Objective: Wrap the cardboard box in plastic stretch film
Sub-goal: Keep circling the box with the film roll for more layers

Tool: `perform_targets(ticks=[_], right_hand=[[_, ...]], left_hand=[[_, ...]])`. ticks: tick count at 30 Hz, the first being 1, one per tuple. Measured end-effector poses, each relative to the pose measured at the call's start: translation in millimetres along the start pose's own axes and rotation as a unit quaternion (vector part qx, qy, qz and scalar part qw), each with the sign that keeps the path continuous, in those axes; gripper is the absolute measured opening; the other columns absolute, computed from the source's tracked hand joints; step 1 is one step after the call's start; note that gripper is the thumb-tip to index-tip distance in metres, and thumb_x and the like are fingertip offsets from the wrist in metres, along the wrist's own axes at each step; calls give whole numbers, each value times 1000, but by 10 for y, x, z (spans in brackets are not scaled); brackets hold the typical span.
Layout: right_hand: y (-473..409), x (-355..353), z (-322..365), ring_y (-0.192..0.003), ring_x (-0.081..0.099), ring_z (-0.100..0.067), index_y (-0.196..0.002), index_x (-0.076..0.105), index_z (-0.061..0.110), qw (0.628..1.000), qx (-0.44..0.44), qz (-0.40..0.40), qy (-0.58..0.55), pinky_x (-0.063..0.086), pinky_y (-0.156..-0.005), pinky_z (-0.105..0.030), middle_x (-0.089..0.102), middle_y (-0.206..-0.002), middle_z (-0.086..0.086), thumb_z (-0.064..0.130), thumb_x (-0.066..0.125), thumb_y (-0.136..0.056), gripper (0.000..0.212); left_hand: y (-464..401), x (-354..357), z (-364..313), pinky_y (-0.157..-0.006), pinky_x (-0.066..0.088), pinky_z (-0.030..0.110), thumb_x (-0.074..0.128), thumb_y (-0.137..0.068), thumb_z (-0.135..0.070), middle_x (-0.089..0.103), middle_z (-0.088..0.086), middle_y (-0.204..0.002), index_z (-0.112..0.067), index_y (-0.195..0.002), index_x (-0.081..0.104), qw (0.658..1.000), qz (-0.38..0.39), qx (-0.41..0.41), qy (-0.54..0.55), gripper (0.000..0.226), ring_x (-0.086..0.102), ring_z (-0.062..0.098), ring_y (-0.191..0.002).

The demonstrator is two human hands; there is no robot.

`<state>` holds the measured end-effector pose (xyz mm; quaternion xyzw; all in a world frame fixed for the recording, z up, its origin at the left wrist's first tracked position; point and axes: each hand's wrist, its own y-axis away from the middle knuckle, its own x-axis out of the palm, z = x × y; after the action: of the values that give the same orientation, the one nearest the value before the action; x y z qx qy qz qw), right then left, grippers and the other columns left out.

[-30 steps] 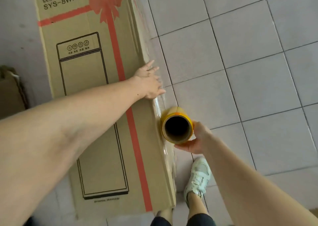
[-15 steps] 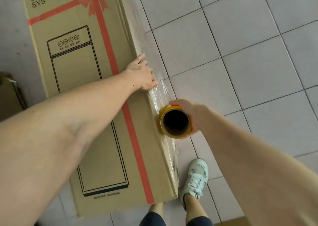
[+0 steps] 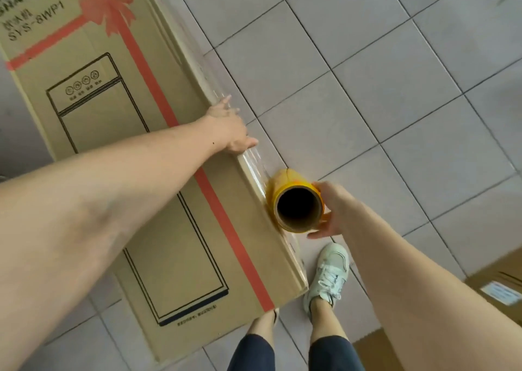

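Observation:
A tall cardboard box (image 3: 118, 150) with a red printed ribbon and a black outline drawing fills the left of the head view. My left hand (image 3: 227, 129) lies flat on its right edge, fingers straight, pressing clear stretch film (image 3: 251, 164) against the cardboard. The film runs down that edge to a yellow roll (image 3: 296, 201) with a cardboard core, seen end-on beside the box. My right hand (image 3: 330, 209) grips the roll from its right side, thumb under it.
Grey floor tiles (image 3: 367, 88) spread to the right. My feet stand at the box's near corner, a white shoe (image 3: 329, 274) on one. Another cardboard box (image 3: 497, 288) with a white label sits at the lower right, and a cardboard piece (image 3: 375, 348) lies below it.
My right hand has shifted its hold on the roll, from over its top to its right side and underneath. The view has swung, so the box now lies more slanted. My left hand stays on the edge.

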<state>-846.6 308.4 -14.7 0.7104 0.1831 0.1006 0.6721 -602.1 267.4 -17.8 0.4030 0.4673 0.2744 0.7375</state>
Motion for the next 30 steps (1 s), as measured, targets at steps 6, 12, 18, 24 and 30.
perform_targets(ticks=[6, 12, 18, 24, 30], right_hand=[[24, 264, 440, -110, 58, -33, -95, 61, 6, 865, -215, -128, 434, 44, -80, -37, 61, -120, -15, 14, 37, -92, 25], [66, 493, 391, -142, 37, -32, -151, 36, 17, 880, -140, 2, 453, 32, -111, -41, 39, -154, -8, 59, 51, -94, 72], [60, 41, -121, -100, 65, -38, -101, 51, 10, 979, -66, -5, 194, 53, -92, -45, 61, -95, -18, 52, 65, -83, 48], [-108, -456, -977, -89, 71, -40, -126, 49, 10, 991, 55, 63, -102, 60, -69, -48, 68, -109, -22, 58, 61, -82, 66], [-64, -504, -977, -96, 68, -44, -134, 40, 10, 998, 25, 36, -40, 57, -75, -55, 58, -123, -25, 47, 56, -93, 57]], left_hand=[[-3, 134, -287, -123, -6, 49, 7, -102, -56, 28, 0, -163, -28, -155, 33, 1000, 18, -1, 13, 66, 15, 26, -152], [106, 76, -307, -123, 0, 45, 11, -101, -54, 35, 3, -159, -25, -150, 43, 999, 29, -16, 4, 66, 20, 25, -151], [137, 58, -317, -123, 3, 48, 9, -98, -63, 41, 3, -156, -22, -145, 50, 999, 28, -5, -27, 75, 26, 26, -149], [43, 88, -340, -122, -9, 51, 5, -99, -61, 32, 1, -161, -27, -152, 39, 999, 23, -22, -26, 72, 19, 23, -152], [41, 113, -435, -121, -5, 53, 7, -99, -63, 33, 5, -160, -27, -151, 41, 999, 15, -18, -24, 72, 20, 25, -151]])
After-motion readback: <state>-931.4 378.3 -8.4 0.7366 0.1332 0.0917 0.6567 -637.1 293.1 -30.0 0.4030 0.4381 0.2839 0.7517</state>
